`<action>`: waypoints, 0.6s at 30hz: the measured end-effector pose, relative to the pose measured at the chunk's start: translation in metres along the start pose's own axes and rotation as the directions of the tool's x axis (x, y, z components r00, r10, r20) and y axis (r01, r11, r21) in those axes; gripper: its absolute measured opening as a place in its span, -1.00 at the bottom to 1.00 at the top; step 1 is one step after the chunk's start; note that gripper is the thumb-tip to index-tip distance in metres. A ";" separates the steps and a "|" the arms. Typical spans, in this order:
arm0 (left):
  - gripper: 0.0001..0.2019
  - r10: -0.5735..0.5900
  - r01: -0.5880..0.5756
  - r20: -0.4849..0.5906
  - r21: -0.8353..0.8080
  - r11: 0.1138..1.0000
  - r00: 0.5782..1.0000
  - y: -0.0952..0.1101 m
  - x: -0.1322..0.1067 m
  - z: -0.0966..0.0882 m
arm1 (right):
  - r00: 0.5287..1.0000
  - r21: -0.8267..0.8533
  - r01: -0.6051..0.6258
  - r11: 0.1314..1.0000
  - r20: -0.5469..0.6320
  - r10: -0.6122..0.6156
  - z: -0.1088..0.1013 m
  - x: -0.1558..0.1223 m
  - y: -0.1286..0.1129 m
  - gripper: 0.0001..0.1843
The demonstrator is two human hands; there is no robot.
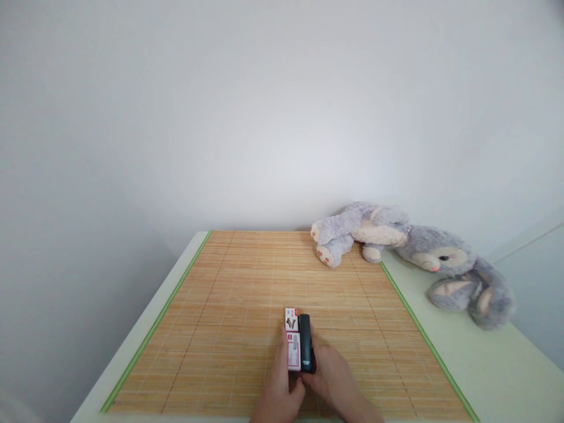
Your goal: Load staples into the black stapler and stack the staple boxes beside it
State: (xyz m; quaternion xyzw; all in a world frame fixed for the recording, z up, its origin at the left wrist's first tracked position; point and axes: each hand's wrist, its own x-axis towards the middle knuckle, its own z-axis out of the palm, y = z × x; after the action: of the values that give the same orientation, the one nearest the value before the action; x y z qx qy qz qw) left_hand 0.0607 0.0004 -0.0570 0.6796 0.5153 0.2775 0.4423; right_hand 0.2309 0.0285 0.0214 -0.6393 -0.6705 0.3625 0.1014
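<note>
My left hand [278, 382] and my right hand [331, 376] meet near the front edge of a bamboo mat [229, 305]. Between them lie a small white and red box [292, 346] and a black stapler [305, 348], side by side and touching. Fingers of my left hand curl along the box's left side. On the other side, my right hand's fingers press against the stapler. Both things rest on the mat.
The mat with green edging covers a pale table [480, 364] against a white wall. A grey plush rabbit [414, 252] lies on its side at the back right, partly on the mat, partly on the bare tabletop.
</note>
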 end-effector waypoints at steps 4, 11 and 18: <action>0.00 -0.057 0.054 -0.053 -0.048 0.997 0.997 -0.002 0.002 0.016 | 0.999 0.018 0.044 0.999 -0.014 -0.044 0.002 0.001 0.001 -0.21; 0.06 -0.031 0.034 -0.072 0.048 0.998 0.997 -0.011 -0.002 0.016 | 1.000 0.010 0.009 1.000 -0.014 -0.008 -0.002 -0.003 -0.002 -0.18; 0.31 0.088 -0.094 0.031 0.262 0.961 0.996 -0.018 0.013 -0.045 | 1.000 0.012 -0.016 1.000 -0.016 0.016 -0.004 -0.005 -0.003 -0.09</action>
State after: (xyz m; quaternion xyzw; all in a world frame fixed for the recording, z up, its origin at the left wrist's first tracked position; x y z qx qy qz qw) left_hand 0.0192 0.0285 -0.0536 0.7579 0.5115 0.2200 0.3399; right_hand 0.2314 0.0253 0.0280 -0.6470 -0.6624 0.3620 0.1076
